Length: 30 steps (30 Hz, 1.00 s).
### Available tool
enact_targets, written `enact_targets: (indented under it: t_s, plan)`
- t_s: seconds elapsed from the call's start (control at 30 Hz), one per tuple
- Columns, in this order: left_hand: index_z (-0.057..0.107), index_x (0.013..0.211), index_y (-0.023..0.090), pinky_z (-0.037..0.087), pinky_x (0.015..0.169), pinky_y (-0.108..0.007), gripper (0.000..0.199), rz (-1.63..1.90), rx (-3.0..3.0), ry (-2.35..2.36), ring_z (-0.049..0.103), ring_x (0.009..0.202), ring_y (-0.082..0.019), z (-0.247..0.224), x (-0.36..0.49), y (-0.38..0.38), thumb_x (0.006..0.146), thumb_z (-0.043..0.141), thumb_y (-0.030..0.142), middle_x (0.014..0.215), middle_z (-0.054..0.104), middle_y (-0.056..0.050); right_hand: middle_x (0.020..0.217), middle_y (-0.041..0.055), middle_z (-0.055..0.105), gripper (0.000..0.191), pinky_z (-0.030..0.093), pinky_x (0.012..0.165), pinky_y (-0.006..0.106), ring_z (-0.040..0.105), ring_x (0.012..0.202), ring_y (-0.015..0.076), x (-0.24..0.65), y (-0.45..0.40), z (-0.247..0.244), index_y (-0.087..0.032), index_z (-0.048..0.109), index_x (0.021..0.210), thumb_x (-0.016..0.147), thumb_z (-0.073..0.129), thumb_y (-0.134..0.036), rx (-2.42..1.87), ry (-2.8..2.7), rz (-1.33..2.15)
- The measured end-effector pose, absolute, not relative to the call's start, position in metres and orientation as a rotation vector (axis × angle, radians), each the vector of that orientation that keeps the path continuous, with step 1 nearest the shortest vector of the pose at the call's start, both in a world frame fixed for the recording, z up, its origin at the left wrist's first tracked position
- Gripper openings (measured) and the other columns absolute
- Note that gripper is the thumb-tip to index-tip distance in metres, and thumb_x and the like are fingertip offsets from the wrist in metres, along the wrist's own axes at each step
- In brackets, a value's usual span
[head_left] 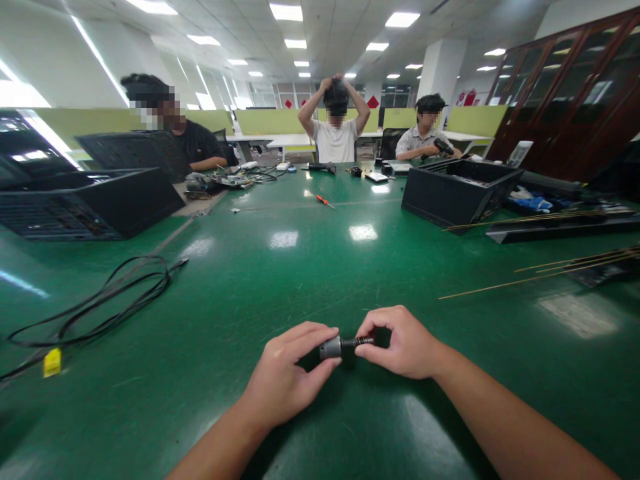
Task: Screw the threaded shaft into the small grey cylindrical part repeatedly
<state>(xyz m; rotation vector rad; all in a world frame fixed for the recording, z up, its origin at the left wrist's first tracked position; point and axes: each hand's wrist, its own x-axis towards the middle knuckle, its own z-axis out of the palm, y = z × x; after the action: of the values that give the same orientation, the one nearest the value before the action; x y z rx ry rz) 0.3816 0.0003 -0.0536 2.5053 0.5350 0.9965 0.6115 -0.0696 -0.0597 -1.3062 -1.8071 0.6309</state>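
Note:
In the lower middle of the head view, my left hand (290, 367) pinches a small grey cylinder (331, 347), which looks like a small motor. A thin, dark, ridged shaft (349, 343) sticks out of its right end. The thumb and forefinger of my right hand (397, 343) are closed on the far end of that shaft. Both hands are just above the green table. The motor lies nearly level between them, and my fingers cover parts of it.
Black computer cases (445, 193) stand at right and left. Coiled black cable (115, 300) with a yellow tag lies left. An orange screwdriver (324, 201) rests mid-table. Thin brass-coloured rods (500, 287) reach in from the right. Three people sit across, one holding a power drill (443, 147).

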Motion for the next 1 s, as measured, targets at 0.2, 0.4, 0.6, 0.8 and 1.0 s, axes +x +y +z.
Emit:
enact_targets:
  t_s: [0.2,0.4,0.6,0.8,1.0]
  plan:
    - [0.071,0.112,0.022,0.059,0.079,-0.026,0.030,0.990,2.505,0.552,0.072,0.088,-0.017,-0.0556,0.3814,0.0015,0.082,0.072,0.017,0.101,0.074,-0.006,0.076,0.0017,0.072,0.004,0.049,0.069,0.026,0.066,0.070,0.0159,0.6112,-0.0693,-0.0602,-0.019,0.071,0.080,0.079,0.074,-0.022,-1.308,-1.799,0.630]
    - [0.072,0.111,0.022,0.060,0.080,-0.026,0.030,1.000,2.523,0.555,0.072,0.088,-0.018,-0.0526,0.3811,0.0011,0.082,0.072,0.018,0.101,0.075,-0.006,0.075,0.0012,0.072,0.005,0.049,0.068,0.026,0.066,0.070,0.0157,0.6116,-0.0689,-0.0620,-0.019,0.071,0.080,0.079,0.074,-0.022,-1.315,-1.795,0.622]
    - [0.071,0.113,0.021,0.060,0.079,-0.026,0.031,1.001,2.523,0.562,0.072,0.088,-0.017,-0.0545,0.3797,0.0017,0.082,0.072,0.018,0.101,0.075,-0.006,0.076,0.0012,0.072,0.005,0.050,0.070,0.026,0.067,0.071,0.0160,0.6120,-0.0677,-0.0630,-0.019,0.070,0.081,0.079,0.074,-0.022,-1.305,-1.790,0.616]
    - [0.071,0.114,0.021,0.059,0.080,-0.026,0.031,0.996,2.523,0.566,0.071,0.089,-0.017,-0.0546,0.3799,0.0020,0.082,0.073,0.018,0.102,0.074,-0.006,0.076,0.0006,0.072,0.006,0.049,0.070,0.026,0.067,0.070,0.0154,0.6125,-0.0683,-0.0627,-0.019,0.070,0.081,0.079,0.074,-0.021,-1.299,-1.781,0.611]
    - [0.071,0.114,0.021,0.059,0.081,-0.026,0.032,1.006,2.520,0.562,0.071,0.089,-0.017,-0.0531,0.3793,0.0015,0.083,0.073,0.018,0.102,0.074,-0.006,0.076,0.0008,0.072,0.006,0.049,0.070,0.027,0.067,0.070,0.0157,0.6126,-0.0687,-0.0614,-0.019,0.069,0.081,0.078,0.074,-0.021,-1.299,-1.778,0.612]
